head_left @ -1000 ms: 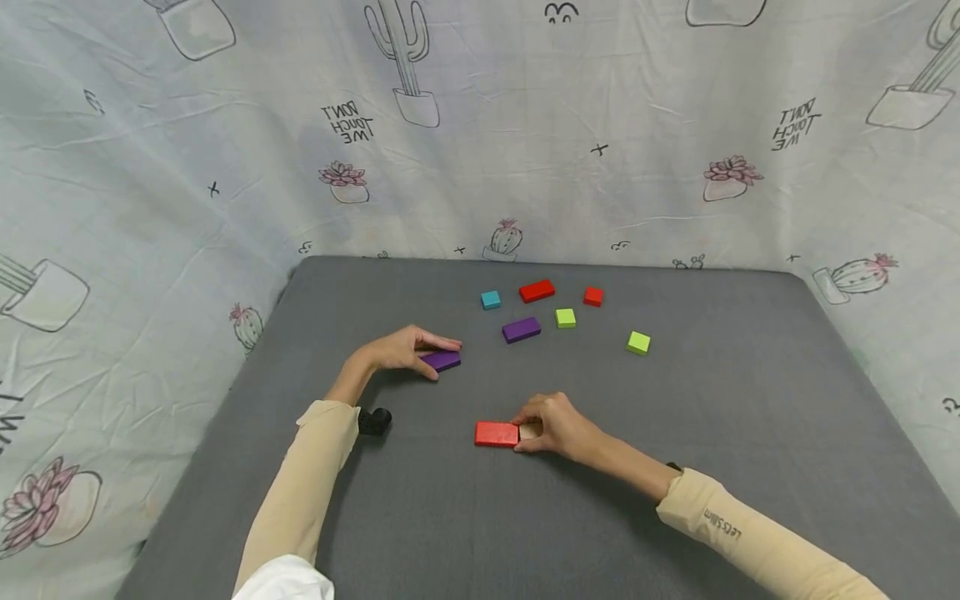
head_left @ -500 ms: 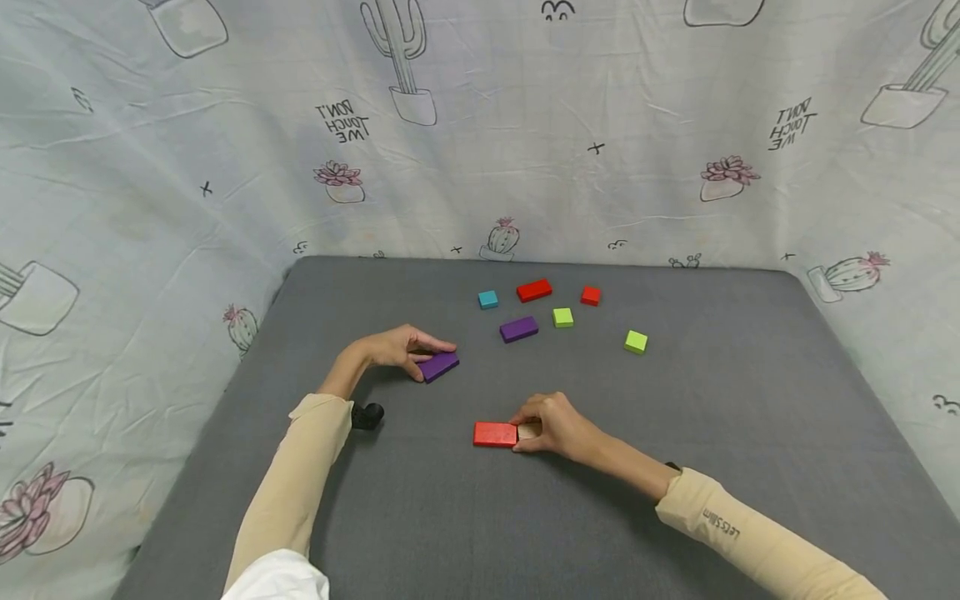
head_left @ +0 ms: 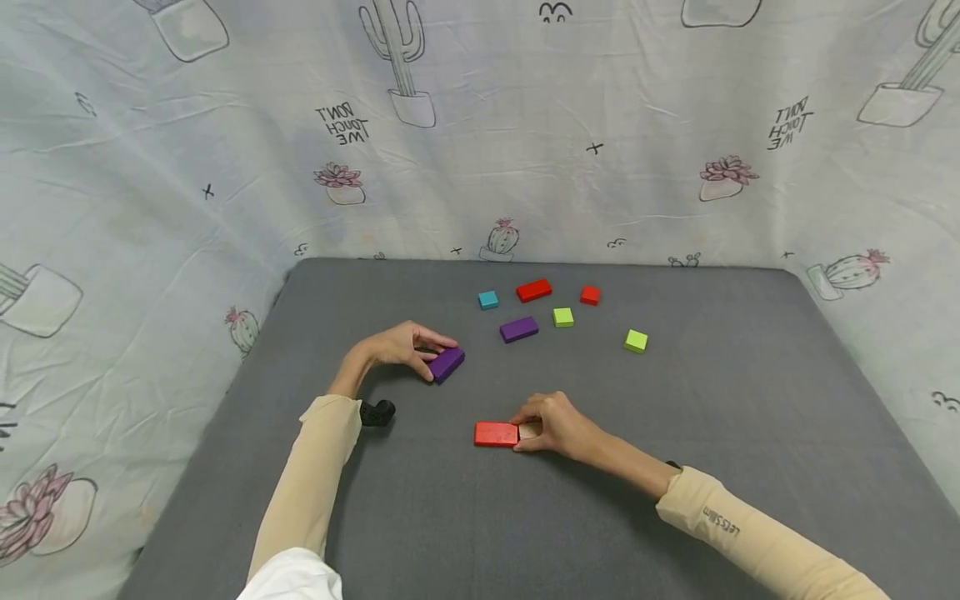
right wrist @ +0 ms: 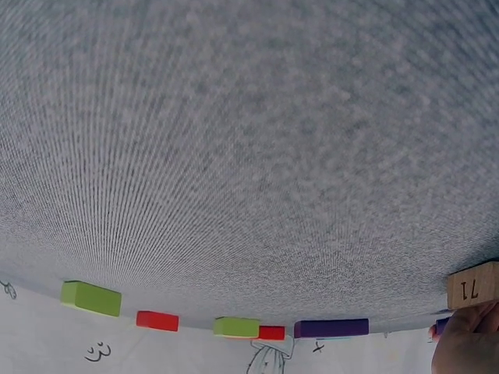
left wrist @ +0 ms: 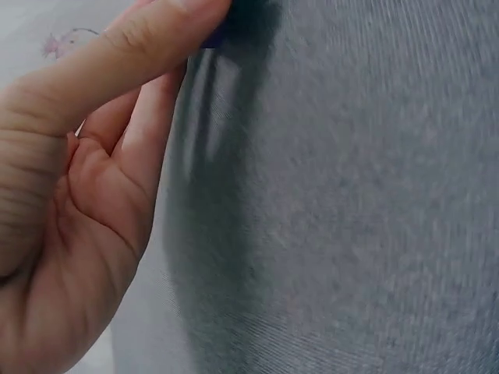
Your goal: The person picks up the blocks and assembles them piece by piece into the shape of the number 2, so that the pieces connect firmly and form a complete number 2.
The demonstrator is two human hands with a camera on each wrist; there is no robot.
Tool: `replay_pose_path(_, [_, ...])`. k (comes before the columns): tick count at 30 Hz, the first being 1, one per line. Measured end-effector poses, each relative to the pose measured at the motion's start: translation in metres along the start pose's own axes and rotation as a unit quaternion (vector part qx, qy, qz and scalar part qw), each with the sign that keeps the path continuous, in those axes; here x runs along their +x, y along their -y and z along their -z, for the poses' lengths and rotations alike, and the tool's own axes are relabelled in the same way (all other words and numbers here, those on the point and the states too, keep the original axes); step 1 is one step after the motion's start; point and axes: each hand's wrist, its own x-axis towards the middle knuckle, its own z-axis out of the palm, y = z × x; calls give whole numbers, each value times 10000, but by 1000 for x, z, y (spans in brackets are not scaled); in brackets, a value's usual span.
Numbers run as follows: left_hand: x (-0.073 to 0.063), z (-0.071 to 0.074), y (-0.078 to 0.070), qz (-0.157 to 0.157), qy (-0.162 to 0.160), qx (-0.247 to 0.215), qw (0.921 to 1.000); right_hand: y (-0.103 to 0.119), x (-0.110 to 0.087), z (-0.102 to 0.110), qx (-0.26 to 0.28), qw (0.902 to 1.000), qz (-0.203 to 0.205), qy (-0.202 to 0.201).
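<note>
Left hand (head_left: 399, 346) stretched forward, fingers pinching purple block (head_left: 448, 364) | right hand (head_left: 558, 428) angled inward, fingers pinching wooden block (head_left: 528, 431)

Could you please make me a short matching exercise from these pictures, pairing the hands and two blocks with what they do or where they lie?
1. left hand
2. right hand
3. blue block
4. nearest red block

A. beside the wooden block
B. holds a purple block
C. at the back, left of another red block
D. holds the wooden block

Pairs: 1-B, 2-D, 3-C, 4-A
</note>
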Motion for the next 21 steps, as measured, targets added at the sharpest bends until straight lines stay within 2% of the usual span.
replay_pose_path(5, [1,-6,-9,-329,-245,124,9991,2,0,2,-12,10000,-72,28])
replay_pose_path(10, [1,-13,-18,-453,-421,246,9978,2,1,1,-13,9999,-116,61])
replay_pose_path(16, [-3,-21,-29,-551,-385,314,9972,0,1,0,7,9999,-104,63])
replay_pose_path(21, [-7,-30,-35,-481,-269,465,9974,0,1,1,2,9999,-126,71])
